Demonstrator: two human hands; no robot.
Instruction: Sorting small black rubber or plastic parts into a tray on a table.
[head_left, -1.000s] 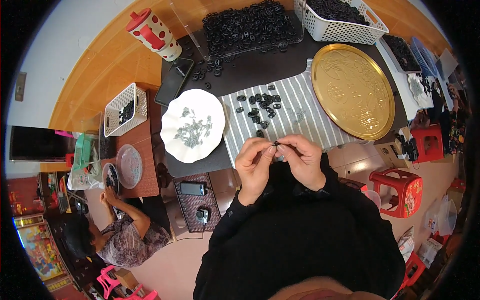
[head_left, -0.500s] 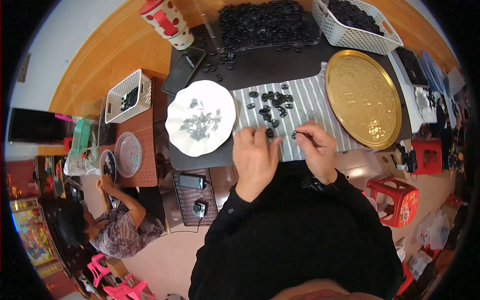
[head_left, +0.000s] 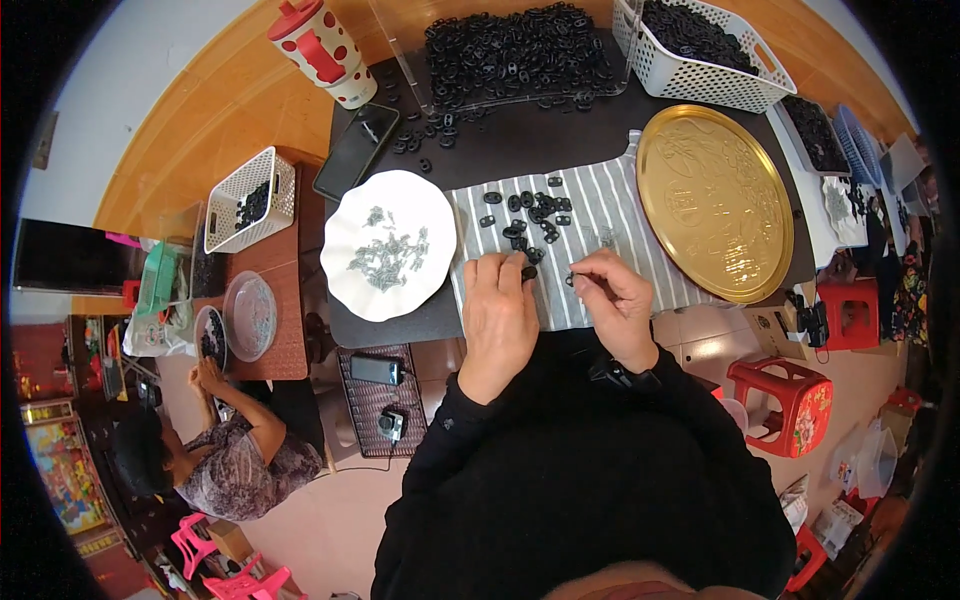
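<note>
My left hand [head_left: 500,318] rests on a grey-and-white striped cloth [head_left: 610,225], fingers bent. Between its index fingertip and thumb sits a small black oval piece with holes [head_left: 529,272]. Close by on the right, my right hand [head_left: 622,312] is closed in a pinch on a small dark piece [head_left: 571,279], mostly hidden by the fingertips. Just beyond both hands lies a loose group of similar black oval pieces [head_left: 540,208]. To the left, a white wavy-rimmed plate [head_left: 345,225] carries many small greyish, translucent bits [head_left: 390,262].
A gold embossed tray [head_left: 712,205] lies at the right. Farther back are a clear bin [head_left: 400,50] heaped with black pieces and a white basket [head_left: 690,85]. A phone [head_left: 357,150] and spotted tumbler [head_left: 322,52] stand back left. Another person [head_left: 240,465] works at the left table.
The whole view has shifted slightly, so the table sits a little farther left. My left fingers have closed in around the black oval piece. My right hand keeps its pinch.
</note>
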